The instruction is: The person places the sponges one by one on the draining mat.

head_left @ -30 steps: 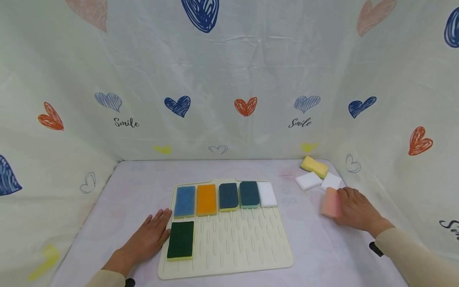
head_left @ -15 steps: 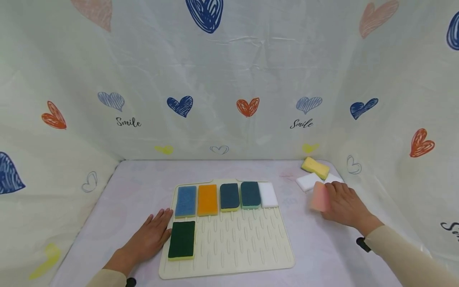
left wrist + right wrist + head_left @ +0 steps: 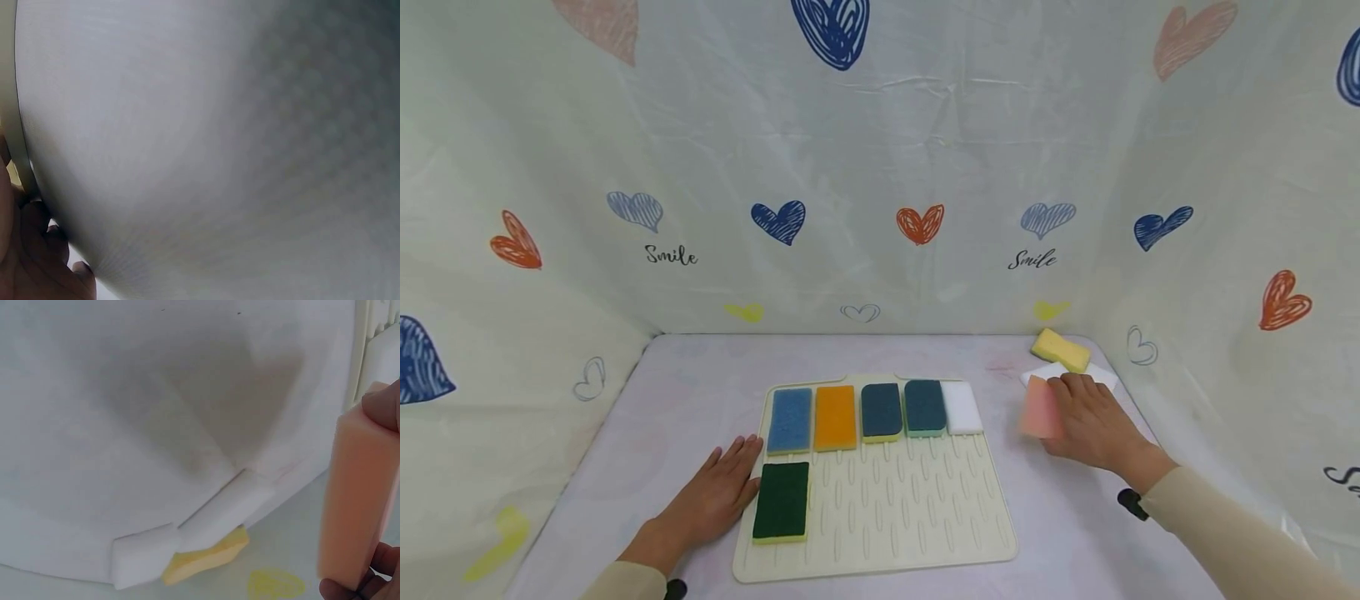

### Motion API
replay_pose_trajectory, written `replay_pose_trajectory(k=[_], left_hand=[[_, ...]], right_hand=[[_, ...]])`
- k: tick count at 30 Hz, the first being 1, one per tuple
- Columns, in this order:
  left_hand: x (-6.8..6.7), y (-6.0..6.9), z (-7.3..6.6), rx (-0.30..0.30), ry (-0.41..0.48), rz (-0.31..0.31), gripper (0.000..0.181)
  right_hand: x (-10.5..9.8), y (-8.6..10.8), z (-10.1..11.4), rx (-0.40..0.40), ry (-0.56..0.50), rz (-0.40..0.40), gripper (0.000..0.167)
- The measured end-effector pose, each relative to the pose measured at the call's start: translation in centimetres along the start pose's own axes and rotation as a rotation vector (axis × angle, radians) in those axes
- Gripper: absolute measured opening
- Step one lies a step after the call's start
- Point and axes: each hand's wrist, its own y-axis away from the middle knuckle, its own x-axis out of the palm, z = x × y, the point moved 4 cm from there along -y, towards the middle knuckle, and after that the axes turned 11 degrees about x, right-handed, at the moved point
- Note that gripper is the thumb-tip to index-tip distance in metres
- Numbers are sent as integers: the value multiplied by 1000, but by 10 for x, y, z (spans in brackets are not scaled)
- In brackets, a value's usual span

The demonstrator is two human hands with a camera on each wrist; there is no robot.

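Note:
My right hand (image 3: 1093,421) grips a pink sponge block (image 3: 1040,410) above the right side of the table. In the right wrist view thumb and fingers hold the pink block (image 3: 356,494) at its two ends. With fingers straight, my left hand (image 3: 709,502) lies at the left edge of a cream ribbed mat (image 3: 917,517). Along the mat's far edge sit a blue sponge (image 3: 789,421), an orange sponge (image 3: 835,418), two dark teal sponges (image 3: 881,410) and a white sponge (image 3: 962,407). A dark green sponge (image 3: 781,502) lies below the blue one, near my left thumb.
At the table's far right corner lie a yellow sponge (image 3: 1061,350) and two white sponges (image 3: 145,555), partly hidden behind my right hand in the head view. A curtain (image 3: 850,125) printed with hearts encloses the table's back and sides.
My right hand has lifted the pink sponge block and carried it leftward, away from the right edge and toward the mat. My left hand stays where it was.

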Motion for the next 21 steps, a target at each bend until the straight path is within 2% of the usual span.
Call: replay_pose_trajectory(k=[6, 21], left_hand=[[0, 0, 1, 3, 4, -6, 67], [0, 0, 0, 1, -3, -9, 67]], right_hand=[[-6, -8, 24, -69, -22, -58, 78], [-15, -23, 82, -196, -66, -115, 75]])
